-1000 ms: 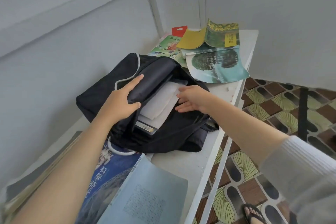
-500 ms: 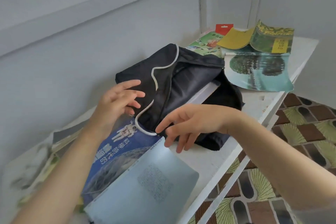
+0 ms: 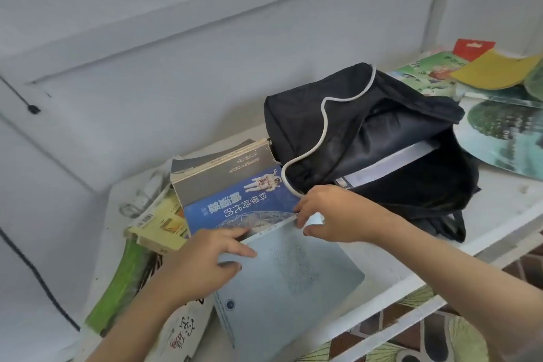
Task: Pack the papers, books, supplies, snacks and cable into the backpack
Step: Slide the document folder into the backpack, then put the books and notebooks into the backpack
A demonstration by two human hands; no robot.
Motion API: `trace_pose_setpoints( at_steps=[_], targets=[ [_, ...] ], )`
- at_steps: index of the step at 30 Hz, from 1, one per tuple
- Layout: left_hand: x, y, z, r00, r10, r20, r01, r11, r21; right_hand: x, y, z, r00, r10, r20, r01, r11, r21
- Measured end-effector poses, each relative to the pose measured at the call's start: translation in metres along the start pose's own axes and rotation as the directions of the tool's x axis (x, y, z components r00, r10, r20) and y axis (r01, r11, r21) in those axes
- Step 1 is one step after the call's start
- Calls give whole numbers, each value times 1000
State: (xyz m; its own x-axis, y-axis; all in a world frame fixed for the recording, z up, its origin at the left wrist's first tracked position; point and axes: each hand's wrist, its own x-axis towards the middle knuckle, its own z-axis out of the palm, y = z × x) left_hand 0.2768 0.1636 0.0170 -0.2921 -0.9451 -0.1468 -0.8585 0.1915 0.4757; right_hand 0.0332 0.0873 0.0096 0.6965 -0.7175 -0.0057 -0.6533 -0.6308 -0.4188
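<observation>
Head view, single frame.

Surface: white shelf [image 3: 499,214] set against a pale wall, with patterned floor tiles [image 3: 440,332] below its front edge.

Backpack [image 3: 338,138]: black with white piping, lying on its side mid-shelf, mouth toward the right. A stack of white papers [image 3: 390,164] shows in the opening, partly inside.

Pale blue folder [image 3: 288,288]: flat on the shelf in front of the backpack and outside it. Its far edge overlaps a blue book [image 3: 235,206] with an astronaut on the cover. A grey book [image 3: 223,167] lies on the blue book's far side, touching the backpack.

Left hand [image 3: 202,264]: fingers spread and nearly straight, lying across the folder's far left corner, one fingertip at the folder's edge where it meets the blue book. Whether any finger is under the sheet cannot be told.

Right hand [image 3: 338,214]: fingers curled at the folder's far right corner, just beside the backpack's piping. Thumb and fingertips pinch the corner, and a bit of pale blue shows between them.

Left of the hands, a loose pile: cream-yellow book [image 3: 161,223], green book [image 3: 123,282], and a white cover with red characters [image 3: 182,332] partly under the folder.

Far right, behind the backpack: red packet [image 3: 473,48], yellow booklet [image 3: 496,70], green picture book [image 3: 426,70] and a landscape-print booklet [image 3: 505,138], overlapping one another. All are outside the bag.
</observation>
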Motion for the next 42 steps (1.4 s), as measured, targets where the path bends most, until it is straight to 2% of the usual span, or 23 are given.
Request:
trace_pose_setpoints(
  at_steps=[2, 5, 9, 11, 14, 17, 20, 22, 25, 28, 31, 33, 36, 39, 42],
  targets=[
    [2, 5, 0, 996, 0, -94, 4, 999, 40, -1, 8, 2, 999, 36, -39, -33, 998, 62],
    [2, 7, -9, 970, 44, -239, -26, 997, 77, -1, 9, 1, 993, 23, -115, -3, 985, 170],
    [4, 14, -38, 949, -4, -315, 1, 1000, -10, -3, 9, -4, 957, 3, -288, 90, 947, 308],
    [5, 19, -59, 936, -35, -350, 5, 996, -85, -2, 9, -7, 927, 31, -375, 145, 890, 432],
    [9, 28, -92, 929, -66, -364, -46, 955, -292, -1, 7, -16, 917, 56, -396, 233, 728, 644],
    [14, 36, -117, 936, -16, -353, -188, 822, -537, 0, 2, -30, 922, 61, -382, 286, 558, 779],
    [24, 36, -128, 944, 23, -329, -236, 745, -624, 1, 0, -43, 923, 47, -381, 307, 506, 806],
    [35, 32, -130, 956, 29, -293, -217, 741, -635, 0, 3, -47, 913, 69, -403, 323, 482, 814],
    [50, 20, -122, 966, -4, -260, -178, 719, -672, -7, 10, -47, 883, 181, -432, 326, 426, 844],
    [63, 15, -103, 965, -56, -256, -182, 562, -807, -17, 18, -43, 867, 331, -373, 298, 256, 920],
    [74, 22, -77, 976, -34, -213, -180, 416, -891, -27, 24, -38, 830, 433, -350, 301, 179, 936],
    [80, 33, -61, 990, -18, -142, -121, 428, -896, -36, 26, -38, 811, 475, -341, 309, 146, 940],
    [91, 48, -50, 997, 6, -72, -64, 534, -843, -53, 30, -39, 824, 491, -284, 255, 128, 959],
    [95, 58, -50, 993, 117, 10, -54, 539, -841, -68, 34, -39, 852, 472, -228, 196, 116, 974],
    [103, 69, -47, 978, 202, 48, -73, 551, -831, -82, 37, -36, 836, 504, -218, 214, 67, 975]
  ],
)
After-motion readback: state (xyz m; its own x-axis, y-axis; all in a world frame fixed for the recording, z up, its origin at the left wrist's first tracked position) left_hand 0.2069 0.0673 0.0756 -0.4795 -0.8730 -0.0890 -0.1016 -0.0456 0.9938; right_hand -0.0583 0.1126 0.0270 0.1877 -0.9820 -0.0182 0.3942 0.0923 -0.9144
